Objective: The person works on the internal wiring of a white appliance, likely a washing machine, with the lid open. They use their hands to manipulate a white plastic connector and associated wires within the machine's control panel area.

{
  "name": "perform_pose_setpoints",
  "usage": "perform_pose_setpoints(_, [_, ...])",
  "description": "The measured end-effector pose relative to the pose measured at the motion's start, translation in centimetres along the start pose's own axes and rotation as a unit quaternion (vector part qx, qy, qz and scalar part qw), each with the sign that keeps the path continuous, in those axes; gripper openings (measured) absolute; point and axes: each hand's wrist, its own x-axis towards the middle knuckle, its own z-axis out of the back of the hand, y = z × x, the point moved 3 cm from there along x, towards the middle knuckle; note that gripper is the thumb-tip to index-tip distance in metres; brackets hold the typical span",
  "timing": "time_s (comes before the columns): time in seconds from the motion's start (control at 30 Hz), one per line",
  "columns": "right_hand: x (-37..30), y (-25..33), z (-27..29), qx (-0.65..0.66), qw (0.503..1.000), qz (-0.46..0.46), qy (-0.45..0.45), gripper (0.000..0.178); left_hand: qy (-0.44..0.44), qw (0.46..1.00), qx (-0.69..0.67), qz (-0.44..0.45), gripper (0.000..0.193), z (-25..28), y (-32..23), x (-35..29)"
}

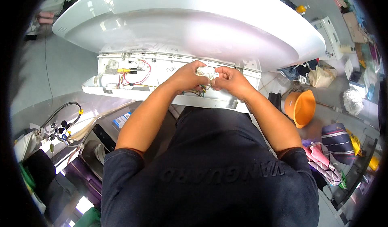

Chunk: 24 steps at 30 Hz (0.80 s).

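Note:
My left hand (187, 79) and my right hand (233, 81) meet over a long, shallow white housing (141, 92). Between them they grip a small white plastic part (207, 71) with rounded corners, fingers closed around its two sides. Thin coloured wires (204, 89) hang below this part, and where they run is partly hidden by my fingers. To the left of my hands, a screwdriver (127, 70) with a yellow and black handle lies in the housing. Near it, a loop of red wire (149, 67) curves over the white surface.
A large glossy white curved cover (182, 30) rises beyond the housing. At left are black hoses with valves (64, 128) and a dark phone-like slab (104, 137). An orange basin (306, 109), a cream bag (322, 77) and bundled cloth (323, 158) lie on the right.

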Motion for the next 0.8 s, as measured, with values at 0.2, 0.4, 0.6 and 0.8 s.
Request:
perform_pose_setpoints(0.2, [0.0, -0.2, 0.0, 0.023, 1.000, -0.008, -0.004, 0.040, -0.002, 1.000, 0.001, -0.004, 0.055, -0.2, 0.2, 0.1])
perform_pose_setpoints(0.4, [0.0, -0.2, -0.1, 0.031, 1.000, 0.000, -0.006, 0.037, -0.003, 1.000, 0.009, -0.013, 0.055, -0.2, 0.5, 0.4])
perform_pose_setpoints(0.6, [-0.2, 0.5, -0.1, 0.032, 0.999, -0.018, -0.009, 0.036, 0.002, 1.000, -0.014, -0.007, 0.059, 0.1, 0.9, 0.7])
perform_pose_setpoints(0.8, [-0.2, 0.5, 0.3, 0.075, 0.997, -0.027, -0.022, 0.038, -0.002, 1.000, -0.029, -0.003, 0.061, 0.2, 0.9, 0.7])
